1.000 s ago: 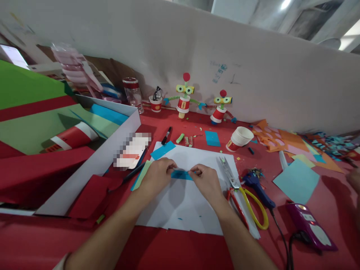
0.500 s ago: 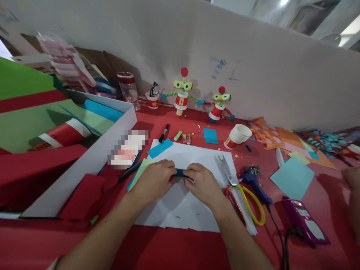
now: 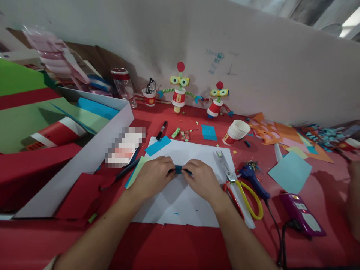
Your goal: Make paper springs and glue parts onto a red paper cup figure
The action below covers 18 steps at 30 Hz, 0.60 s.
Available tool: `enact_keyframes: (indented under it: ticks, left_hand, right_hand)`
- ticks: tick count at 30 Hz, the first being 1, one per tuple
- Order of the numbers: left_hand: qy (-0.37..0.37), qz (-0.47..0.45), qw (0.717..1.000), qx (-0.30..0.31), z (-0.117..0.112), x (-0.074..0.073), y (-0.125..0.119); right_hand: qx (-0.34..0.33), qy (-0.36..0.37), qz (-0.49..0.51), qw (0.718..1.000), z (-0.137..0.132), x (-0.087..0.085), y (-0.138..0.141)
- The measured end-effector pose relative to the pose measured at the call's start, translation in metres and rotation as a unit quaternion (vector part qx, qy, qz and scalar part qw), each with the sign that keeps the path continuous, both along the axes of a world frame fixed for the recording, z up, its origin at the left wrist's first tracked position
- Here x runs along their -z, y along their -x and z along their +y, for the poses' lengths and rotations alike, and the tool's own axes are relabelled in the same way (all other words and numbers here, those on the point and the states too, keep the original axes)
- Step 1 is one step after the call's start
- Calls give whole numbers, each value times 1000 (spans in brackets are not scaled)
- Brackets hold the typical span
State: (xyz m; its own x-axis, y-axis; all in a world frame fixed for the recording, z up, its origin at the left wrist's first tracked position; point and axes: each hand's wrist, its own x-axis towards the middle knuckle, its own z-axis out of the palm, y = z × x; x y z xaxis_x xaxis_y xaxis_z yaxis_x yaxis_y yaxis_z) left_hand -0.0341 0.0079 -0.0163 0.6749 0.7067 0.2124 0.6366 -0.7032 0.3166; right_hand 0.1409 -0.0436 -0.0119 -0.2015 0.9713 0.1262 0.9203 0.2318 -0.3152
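Note:
Both of my hands pinch a small blue paper strip (image 3: 178, 170) just above a white sheet (image 3: 185, 198) on the red table. My left hand (image 3: 154, 175) holds the strip's left end with fingers curled. My right hand (image 3: 201, 178) grips its right end, fingers closed. The strip shows only as a short dark-blue piece between the fingertips; the rest is hidden by my fingers.
Yellow-handled scissors (image 3: 239, 185) and a blue glue gun (image 3: 253, 180) lie right of the sheet, a purple device (image 3: 302, 213) beyond. Stacked paper cups (image 3: 236, 132), a black marker (image 3: 161, 130), two cup robots (image 3: 197, 99), a white box wall (image 3: 84, 157) and coloured paper surround.
My hands have come closer together, and the blue strip between them now shows much shorter. The view has shifted slightly.

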Motion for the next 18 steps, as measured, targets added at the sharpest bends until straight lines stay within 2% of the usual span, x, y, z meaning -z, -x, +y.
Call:
enact_keyframes:
  ticks: [3, 9, 18]
  left_hand:
    - [10, -13, 1000, -1, 1, 1, 0]
    - [-2, 5, 1000, 6, 0, 1, 1]
    - [76, -43, 996, -32, 3, 4, -1]
  right_hand:
    - [-11, 7, 5, 1000, -1, 0, -2]
    - [-28, -9, -68, 997, -1, -2, 1]
    - [45, 4, -17, 999, 1, 1, 5]
